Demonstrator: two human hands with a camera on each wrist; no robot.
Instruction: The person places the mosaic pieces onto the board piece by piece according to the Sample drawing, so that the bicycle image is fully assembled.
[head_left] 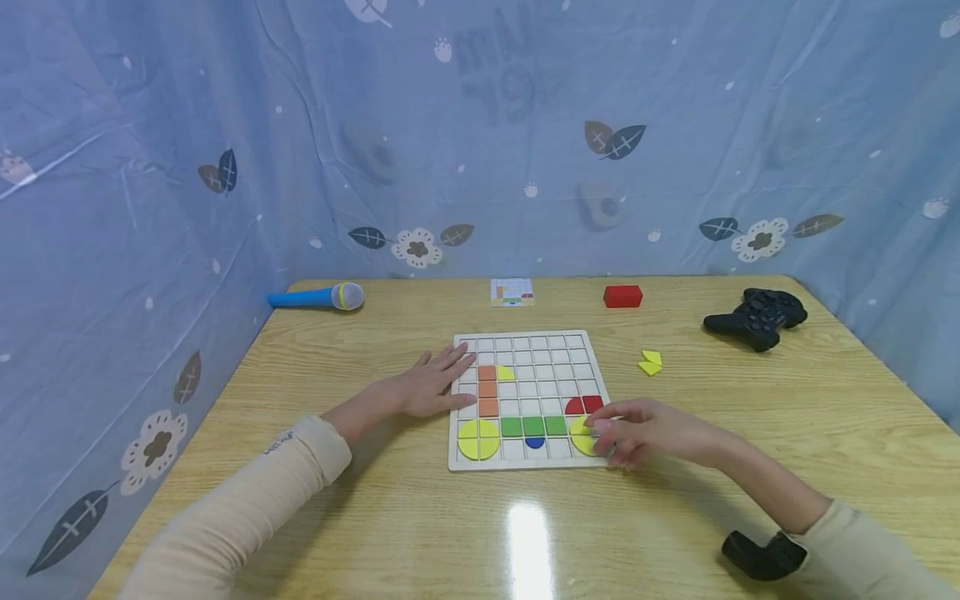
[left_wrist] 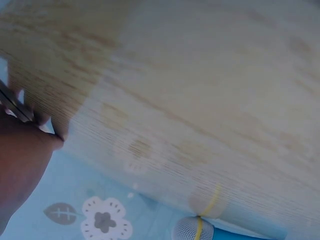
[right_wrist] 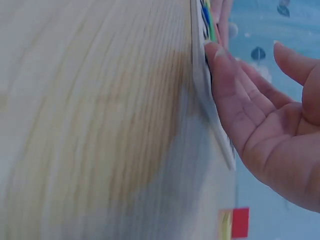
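A white grid board (head_left: 527, 467) lies on the table with colored pieces in its cells. My left hand (head_left: 431, 387) rests on its left edge, fingers straight and spread. Over the lower right corner, my right hand (head_left: 645, 431) reaches in with its fingertips right at a yellow round shape (head_left: 581, 437). In the right wrist view the thumb stands apart from the loosely bent fingers, and nothing shows between them. Also on the board are orange squares (head_left: 487, 389), green squares (head_left: 533, 427), red pieces (head_left: 592, 404), a blue half-round (head_left: 535, 443) and a yellow circle (head_left: 478, 439) of quarter pieces.
Two loose yellow pieces (head_left: 651, 362) lie right of the board. Behind it are a small pattern card (head_left: 512, 292) and a red block (head_left: 622, 297). A blue toy microphone (head_left: 315, 297) lies back left, a black game controller (head_left: 757, 318) back right. A blue curtain (head_left: 480, 167) encloses the table.
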